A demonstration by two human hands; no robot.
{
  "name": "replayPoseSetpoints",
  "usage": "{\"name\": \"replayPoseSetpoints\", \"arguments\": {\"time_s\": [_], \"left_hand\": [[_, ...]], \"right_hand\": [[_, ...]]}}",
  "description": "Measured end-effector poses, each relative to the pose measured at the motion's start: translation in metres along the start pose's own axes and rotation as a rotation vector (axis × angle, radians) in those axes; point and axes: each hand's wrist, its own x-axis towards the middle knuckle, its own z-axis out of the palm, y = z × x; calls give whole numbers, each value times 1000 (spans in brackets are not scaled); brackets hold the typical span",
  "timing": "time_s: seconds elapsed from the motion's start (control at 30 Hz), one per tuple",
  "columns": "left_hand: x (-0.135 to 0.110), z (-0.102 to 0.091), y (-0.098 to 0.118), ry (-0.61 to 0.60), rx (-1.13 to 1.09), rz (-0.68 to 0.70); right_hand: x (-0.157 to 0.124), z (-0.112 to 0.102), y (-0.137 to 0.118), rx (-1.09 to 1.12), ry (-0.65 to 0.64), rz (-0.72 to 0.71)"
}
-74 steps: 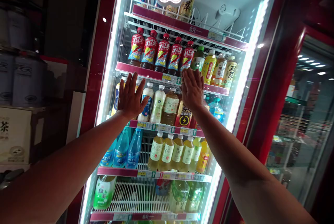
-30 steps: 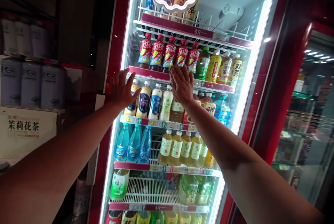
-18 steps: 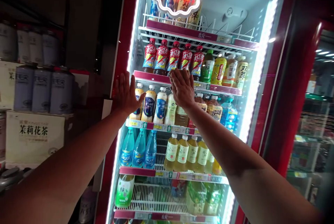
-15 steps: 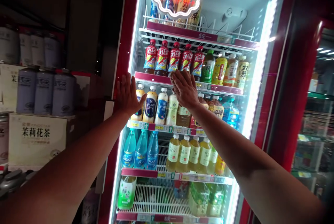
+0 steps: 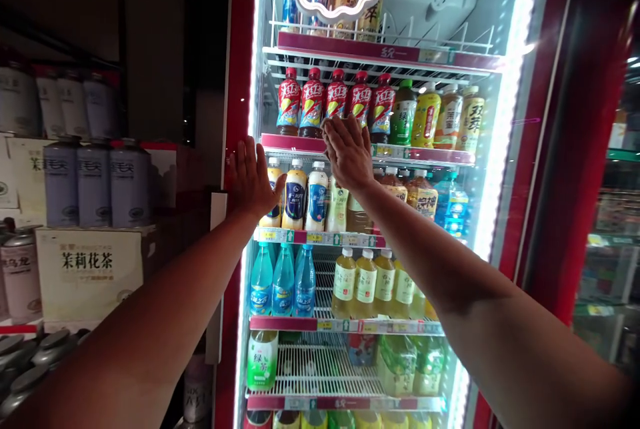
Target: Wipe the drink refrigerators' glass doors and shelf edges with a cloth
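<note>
The left hand (image 5: pixel 253 181) is splayed; the right hand (image 5: pixel 349 154), flat with palm unseen, partly hides red-capped bottles (image 5: pixel 360 93).

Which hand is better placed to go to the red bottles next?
Probably the right hand: in view its fingertips overlap the red bottles, while the left hand is lower, partly over the red frame.

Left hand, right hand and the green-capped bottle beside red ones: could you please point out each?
Left hand (image 5: pixel 253 187): head view, back of hand.
Right hand (image 5: pixel 351 154): head view, back of hand.
Green-capped bottle (image 5: pixel 404 115): head view, its label.
</note>
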Motion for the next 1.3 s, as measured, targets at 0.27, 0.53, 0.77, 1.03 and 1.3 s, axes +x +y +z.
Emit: {"name": "replayPoseSetpoints", "arguments": {"time_s": [0.27, 0.53, 0.77, 1.03, 1.3], "left_hand": [[-1, -3, 4, 15, -22, -7], [-1, -1, 1, 31, -29, 10], [-3, 2, 0, 107, -58, 4], [-4, -1, 2, 74, -112, -12], [-3, 2, -2, 77, -130, -19]], "right_hand": [[-2, 9, -35, -5, -69, -114], [8, 14, -45, 6, -55, -96], [25, 22, -60, 74, -34, -15], [29, 32, -89, 113, -143, -167], [35, 36, -104, 129, -151, -186]]}}
